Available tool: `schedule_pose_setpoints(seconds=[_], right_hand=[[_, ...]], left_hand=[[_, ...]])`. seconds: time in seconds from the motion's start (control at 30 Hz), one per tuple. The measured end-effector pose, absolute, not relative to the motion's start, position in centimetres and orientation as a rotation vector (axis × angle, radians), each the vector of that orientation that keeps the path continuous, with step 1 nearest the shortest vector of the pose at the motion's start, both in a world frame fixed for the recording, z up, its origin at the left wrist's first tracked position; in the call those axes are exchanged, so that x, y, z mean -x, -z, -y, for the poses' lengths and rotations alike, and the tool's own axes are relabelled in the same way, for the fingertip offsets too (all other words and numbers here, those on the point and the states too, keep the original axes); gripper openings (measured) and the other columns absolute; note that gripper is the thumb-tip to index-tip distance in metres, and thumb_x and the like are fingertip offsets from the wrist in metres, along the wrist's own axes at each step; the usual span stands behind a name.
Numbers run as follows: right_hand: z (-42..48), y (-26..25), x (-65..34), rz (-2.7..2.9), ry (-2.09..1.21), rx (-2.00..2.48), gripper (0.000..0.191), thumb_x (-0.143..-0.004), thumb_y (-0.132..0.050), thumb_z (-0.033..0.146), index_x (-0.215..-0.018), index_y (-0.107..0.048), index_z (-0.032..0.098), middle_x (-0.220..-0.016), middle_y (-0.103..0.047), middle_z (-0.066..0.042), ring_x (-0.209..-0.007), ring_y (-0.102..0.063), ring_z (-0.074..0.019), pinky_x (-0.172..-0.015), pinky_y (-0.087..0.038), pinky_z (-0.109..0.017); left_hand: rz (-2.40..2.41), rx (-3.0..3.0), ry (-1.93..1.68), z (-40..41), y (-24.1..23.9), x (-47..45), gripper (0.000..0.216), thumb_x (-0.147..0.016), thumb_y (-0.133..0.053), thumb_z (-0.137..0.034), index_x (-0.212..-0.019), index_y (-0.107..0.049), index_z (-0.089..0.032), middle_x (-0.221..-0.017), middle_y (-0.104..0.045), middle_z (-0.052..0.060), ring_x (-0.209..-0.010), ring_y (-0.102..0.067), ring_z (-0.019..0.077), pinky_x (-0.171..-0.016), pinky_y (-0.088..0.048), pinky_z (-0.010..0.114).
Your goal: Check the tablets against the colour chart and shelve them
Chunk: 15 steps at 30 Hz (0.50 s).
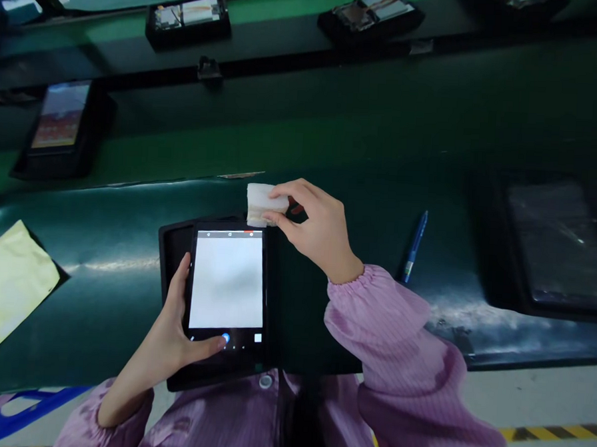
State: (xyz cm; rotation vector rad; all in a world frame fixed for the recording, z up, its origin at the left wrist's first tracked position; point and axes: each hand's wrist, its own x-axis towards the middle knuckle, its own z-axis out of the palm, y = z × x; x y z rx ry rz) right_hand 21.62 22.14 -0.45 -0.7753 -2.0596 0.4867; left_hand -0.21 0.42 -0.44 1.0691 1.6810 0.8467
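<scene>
A tablet (228, 283) with a bright, nearly white screen that looks like a camera view lies over a black tray (176, 244) at the table's near edge. My left hand (177, 330) grips the tablet's left side, its thumb over the blue round button at the bottom of the screen. Between the thumb and fingers of my right hand (318, 228) is a white foam block (260, 205), held just at the tablet's top edge. Whether the block touches the tablet I cannot tell.
A blue pen (416, 246) lies to the right, before another tablet in a black tray (520, 288). At left are a yellow paper (12, 288) and a lit tablet (61, 118). Opened devices (189, 14) in black trays stand along the back.
</scene>
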Motion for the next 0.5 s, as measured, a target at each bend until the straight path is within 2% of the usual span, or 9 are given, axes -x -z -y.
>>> schedule_pose_setpoints(seconds=[0.17,0.33,0.5], right_hand=[[-22.0,0.3,-21.5,2.055,-0.477,0.776,0.033,-0.084,-0.084,0.008,-0.108,-0.066,0.021,-0.108,-0.075,-0.003,-0.095,-0.073,-0.0227,-0.069,-0.059,-0.03],[-22.0,0.4,-21.6,2.053,-0.506,0.797,0.027,-0.089,-0.08,0.013,-0.109,-0.066,0.023,-0.108,-0.075,-0.002,-0.094,-0.072,-0.0222,-0.069,-0.059,-0.031],[-22.0,0.3,-21.6,2.038,-0.528,0.796,0.024,-0.09,-0.079,0.015,-0.108,-0.065,0.023,-0.107,-0.074,-0.003,-0.092,-0.071,-0.0221,-0.067,-0.058,-0.031]], left_hand=[[-1.762,-1.07,-0.827,-0.4,0.4,-0.1,0.133,-0.07,-0.096,-0.047,-0.169,-0.007,-0.038,-0.175,-0.019,0.009,-0.16,-0.021,0.0415,-0.129,-0.02,0.062],[-1.718,-1.048,-0.817,-0.5,-0.4,0.0,0.138,-0.069,-0.097,-0.044,-0.169,-0.003,-0.035,-0.175,-0.017,0.01,-0.16,-0.02,0.0427,-0.129,-0.019,0.063],[-1.666,-1.068,-0.697,-0.3,-1.1,0.7,0.143,-0.068,-0.096,-0.047,-0.167,0.007,-0.044,-0.178,-0.004,0.005,-0.161,-0.01,0.0444,-0.127,-0.017,0.068]])
